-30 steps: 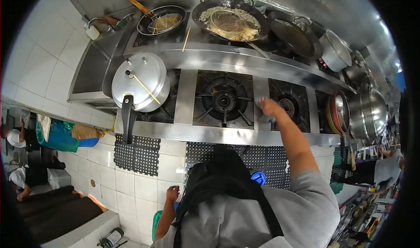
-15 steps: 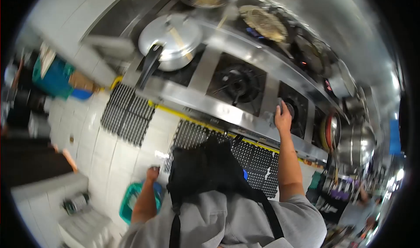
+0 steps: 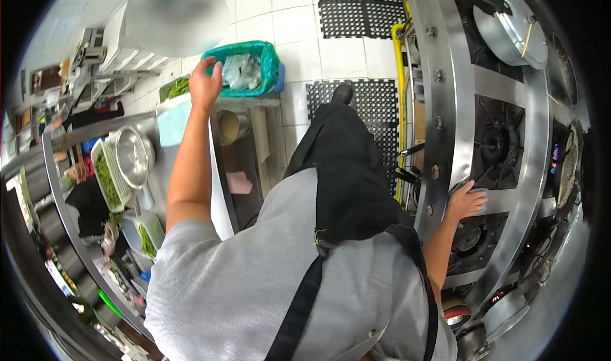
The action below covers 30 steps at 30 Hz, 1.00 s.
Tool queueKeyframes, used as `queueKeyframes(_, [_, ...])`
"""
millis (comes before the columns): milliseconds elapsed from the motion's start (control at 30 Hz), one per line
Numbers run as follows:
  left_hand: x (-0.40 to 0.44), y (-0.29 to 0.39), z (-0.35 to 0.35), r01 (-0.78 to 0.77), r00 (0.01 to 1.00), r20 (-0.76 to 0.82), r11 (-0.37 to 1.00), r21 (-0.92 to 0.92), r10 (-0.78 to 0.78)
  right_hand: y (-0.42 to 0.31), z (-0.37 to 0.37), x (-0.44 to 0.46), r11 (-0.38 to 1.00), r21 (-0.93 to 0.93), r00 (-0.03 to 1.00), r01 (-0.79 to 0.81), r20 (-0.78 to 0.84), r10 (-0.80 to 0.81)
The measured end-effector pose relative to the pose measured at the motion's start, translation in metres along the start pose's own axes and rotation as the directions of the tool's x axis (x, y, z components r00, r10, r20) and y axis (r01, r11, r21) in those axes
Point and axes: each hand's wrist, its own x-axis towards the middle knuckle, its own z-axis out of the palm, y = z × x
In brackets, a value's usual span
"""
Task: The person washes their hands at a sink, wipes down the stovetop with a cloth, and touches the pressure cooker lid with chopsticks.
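My right hand (image 3: 466, 203) lies with fingers extended over a grey cloth (image 3: 482, 194), holding it against the steel top of the stove (image 3: 466, 106). The cloth is mostly covered by the hand. Two burners (image 3: 495, 141) flank that spot. My left hand (image 3: 205, 86) is raised with the thumb apart from the fingers and nothing visible in it. In view it overlaps the edge of a green-lined bin (image 3: 275, 59), which contains clear plastic; contact cannot be made out. A light blue cloth (image 3: 172, 124) lies on the counter beside my left forearm.
A pot with a long black handle (image 3: 503, 40) stands on the stove, with pans (image 3: 568, 164) along its far side. A metal bowl (image 3: 135, 157) and trays of green vegetables (image 3: 105, 176) are on the left counter. Another person (image 3: 92, 211) is beyond. Black mats (image 3: 359, 8) cover some floor.
My view and body have turned, so the stove now lies along my right side. My left hand has risen near the bin. My right hand remains at the stove top.
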Motion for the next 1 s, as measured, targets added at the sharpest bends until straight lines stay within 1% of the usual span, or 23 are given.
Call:
queueKeyframes(67, [-0.039,-0.022,-0.019,-0.074,0.996,-0.03,0.959,0.272,0.085,-0.003,-0.008,0.001,1.0,-0.014,1.0,0.0,0.013,0.0])
queueKeyframes(100, [-0.057,-0.03,-0.025,-0.069,0.996,-0.034,0.957,0.282,0.082,-0.004,-0.006,-0.001,0.999,-0.028,1.0,-0.014,0.012,0.014])
queueKeyframes(167, [-0.092,-0.047,-0.033,-0.105,0.987,-0.062,0.879,0.466,0.151,0.004,0.004,0.004,1.0,-0.013,1.0,-0.004,0.012,0.004])
queueKeyframes(233, [-0.118,-0.062,-0.034,-0.127,0.979,-0.074,0.85,0.511,0.191,0.009,0.005,0.01,0.999,0.0,0.995,-0.04,0.092,0.04])
queueKeyframes(267, [-0.13,-0.061,-0.036,-0.118,0.986,-0.036,0.84,0.529,0.161,0.0,-0.021,0.014,0.997,0.004,0.975,-0.073,0.212,0.07])
queueKeyframes(300, [-0.137,-0.062,-0.035,-0.107,0.991,-0.004,0.831,0.546,0.13,0.0,-0.026,0.018,0.997,0.02,0.977,-0.075,0.202,0.069])
queueKeyframes(333, [-0.142,-0.062,-0.033,-0.107,0.991,-0.014,0.833,0.543,0.136,0.005,-0.031,0.02,0.996,0.066,0.992,-0.054,0.12,0.046])
queueKeyframes(367, [-0.15,-0.066,-0.03,-0.088,0.996,0.02,0.854,0.514,0.091,0.013,-0.034,0.018,0.994,0.104,0.999,-0.033,0.041,0.029])
queueKeyframes(400, [-0.153,-0.069,-0.028,-0.076,0.997,0.057,0.872,0.483,0.056,0.019,-0.007,0.009,0.997,-0.039,0.988,0.069,-0.135,-0.073])
queueKeyframes(433, [-0.155,-0.07,-0.026,-0.096,0.995,0.062,0.874,0.476,0.076,0.025,0.022,0.0,0.97,-0.204,0.938,0.134,-0.289,-0.19])
queueKeyframes(500, [-0.164,-0.07,-0.02,-0.142,0.989,0.043,0.82,0.554,0.142,0.012,-0.002,-0.005,0.985,-0.129,0.973,0.111,-0.19,-0.134])
queueKeyframes(533, [-0.164,-0.074,-0.018,-0.162,0.987,0.099,0.764,0.625,0.128,0.01,-0.007,-0.009,0.991,-0.057,0.983,0.123,-0.127,-0.13])
queueKeyframes(567, [-0.164,-0.071,-0.016,-0.118,0.993,0.085,0.794,0.597,0.083,0.012,-0.013,-0.006,0.994,0.014,0.99,0.109,-0.089,-0.107])
queueKeyframes(600, [-0.162,-0.068,-0.018,-0.109,0.994,0.075,0.839,0.534,0.081,0.014,-0.014,-0.007,0.993,-0.017,0.984,0.12,-0.132,-0.121])
queueKeyframes(633, [-0.165,-0.067,-0.017,-0.1,0.995,0.072,0.818,0.566,0.072,0.015,-0.022,-0.006,0.994,0.036,0.991,0.099,-0.098,-0.095])
queueKeyframes(667, [-0.166,-0.069,-0.018,-0.132,0.991,0.086,0.813,0.567,0.101,0.003,-0.058,-0.011,0.995,0.101,0.999,0.014,0.041,-0.018])
queueKeyframes(700, [-0.166,-0.077,-0.017,-0.171,0.985,0.086,0.778,0.605,0.15,0.006,-0.043,-0.011,0.997,0.082,1.0,0.002,0.009,-0.002])
queueKeyframes(733, [-0.164,-0.088,-0.015,-0.238,0.967,0.073,0.763,0.601,0.245,0.009,-0.03,-0.012,0.998,0.064,1.0,-0.012,-0.023,0.013])
queueKeyframes(767, [-0.157,-0.106,-0.01,-0.342,0.923,0.054,0.747,0.569,0.382,0.013,-0.017,-0.013,0.999,0.047,0.998,-0.026,-0.055,0.029])
queueKeyframes(800, [-0.163,-0.088,-0.015,-0.248,0.965,0.087,0.746,0.618,0.248,0.012,-0.019,-0.012,0.995,0.09,0.999,-0.038,-0.027,0.04])
queueKeyframes(833, [-0.165,-0.082,-0.016,-0.195,0.98,0.1,0.737,0.647,0.171,0.014,-0.018,-0.013,0.991,0.13,0.999,-0.034,-0.026,0.037])
queueKeyframes(933, [-0.167,-0.079,-0.019,-0.171,0.985,0.117,0.733,0.658,0.125,0.014,-0.028,-0.013,0.983,0.173,0.997,-0.058,-0.035,0.065])
queueKeyframes(1000, [-0.166,-0.078,-0.021,-0.177,0.984,0.11,0.747,0.641,0.138,0.014,-0.03,-0.016,0.983,0.178,0.999,-0.052,-0.005,0.053])
